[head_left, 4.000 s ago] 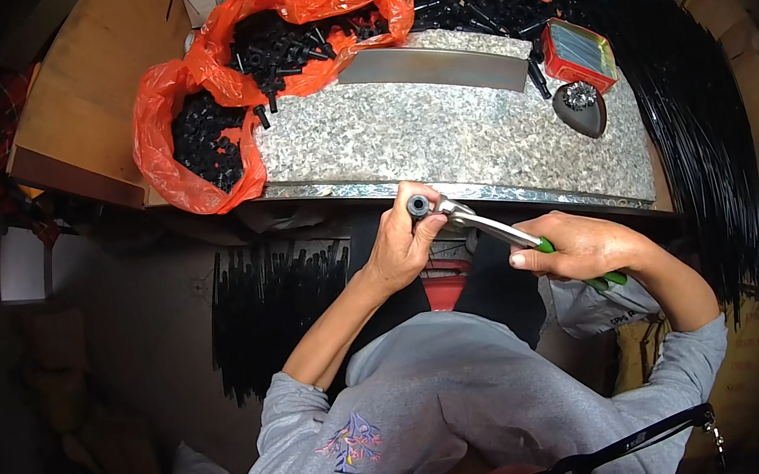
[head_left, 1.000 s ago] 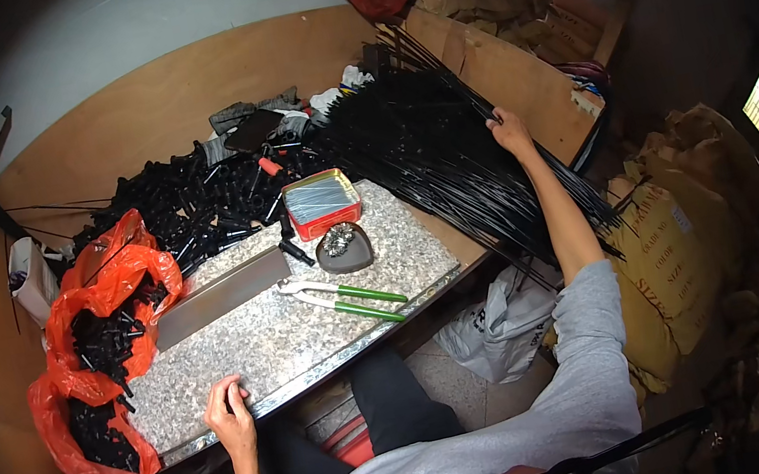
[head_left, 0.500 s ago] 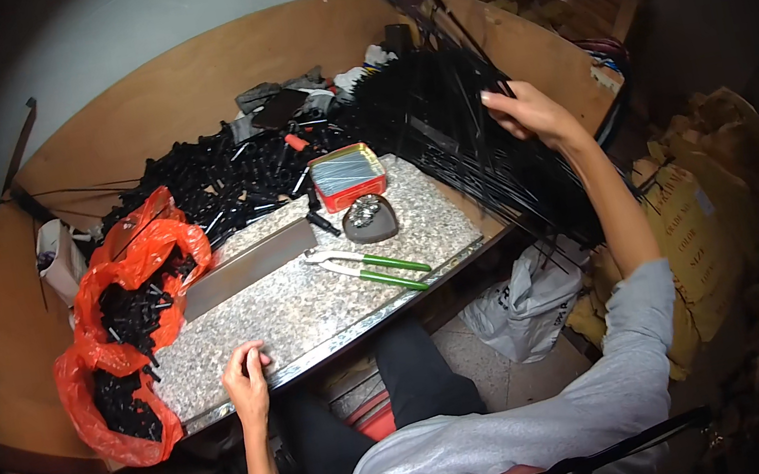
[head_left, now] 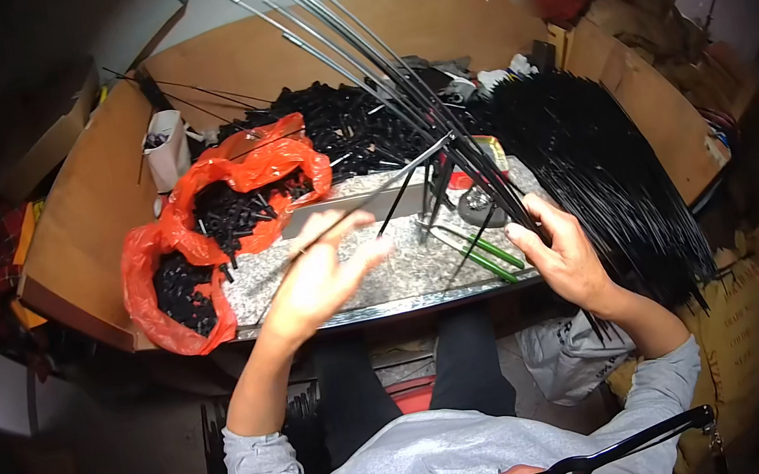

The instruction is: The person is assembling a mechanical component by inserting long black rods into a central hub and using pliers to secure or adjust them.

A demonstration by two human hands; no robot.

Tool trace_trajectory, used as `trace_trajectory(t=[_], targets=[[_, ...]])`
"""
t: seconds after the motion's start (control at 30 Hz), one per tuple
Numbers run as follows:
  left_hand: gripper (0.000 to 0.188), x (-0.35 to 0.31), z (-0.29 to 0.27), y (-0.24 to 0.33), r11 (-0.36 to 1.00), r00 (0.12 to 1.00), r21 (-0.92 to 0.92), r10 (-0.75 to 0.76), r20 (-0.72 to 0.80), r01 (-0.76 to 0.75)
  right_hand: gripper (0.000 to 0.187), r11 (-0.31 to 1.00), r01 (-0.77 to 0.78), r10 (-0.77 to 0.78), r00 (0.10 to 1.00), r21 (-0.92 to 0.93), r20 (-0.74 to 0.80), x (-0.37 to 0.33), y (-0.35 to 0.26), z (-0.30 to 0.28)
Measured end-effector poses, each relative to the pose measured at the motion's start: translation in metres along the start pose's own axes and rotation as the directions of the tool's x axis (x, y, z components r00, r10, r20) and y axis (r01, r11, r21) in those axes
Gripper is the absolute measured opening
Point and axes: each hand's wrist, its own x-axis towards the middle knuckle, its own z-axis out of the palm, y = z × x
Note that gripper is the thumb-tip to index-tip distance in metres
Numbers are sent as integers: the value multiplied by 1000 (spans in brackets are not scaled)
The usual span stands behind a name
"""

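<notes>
My right hand (head_left: pixel 560 251) is closed around the lower part of a bundle of thin black metal rods (head_left: pixel 415 94), like umbrella ribs. Their silvery ends point up and to the left, and several linked pieces splay out below. My left hand (head_left: pixel 321 278), slightly blurred, has thumb and fingers apart; one slanting rod (head_left: pixel 390 182) runs down to it, and whether it touches the fingers is hard to see. Green-handled pliers (head_left: pixel 479 255) lie on the speckled stone slab (head_left: pixel 388 286) under the bundle. A small dark dish (head_left: pixel 479 207) of metal bits and a red tin (head_left: pixel 493 151) are partly covered.
Orange plastic bags (head_left: pixel 148 308) with short black parts stand on the left. A pile of black parts (head_left: pixel 317 111) lies behind the flat metal bar (head_left: pixel 355 211). Many black rods (head_left: pixel 601 167) fill the right side. Wooden boards (head_left: pixel 84 228) wall the bench; sacks (head_left: pixel 747 304) stand at right.
My right hand has brought the bundle of rods from the far right to the middle, over the slab. My left hand has risen from the slab's front edge toward the rods, fingers spreading. The view has shifted.
</notes>
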Motion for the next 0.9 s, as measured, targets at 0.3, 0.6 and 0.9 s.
trace_trajectory(t=[0.3,0.6,0.9], targets=[[41,-44,-27,7,671,762,-735,528,375,-103,15,885,-295,195,938,360,288,3,-2,39],[37,26,8,-27,397,966,-915,-200,-166,-75,18,653,-639,251,688,405,681,1,-13,69],[51,25,36,-20,477,986,-871,41,160,121,32,225,-699,-167,659,679,733,45,8,84]])
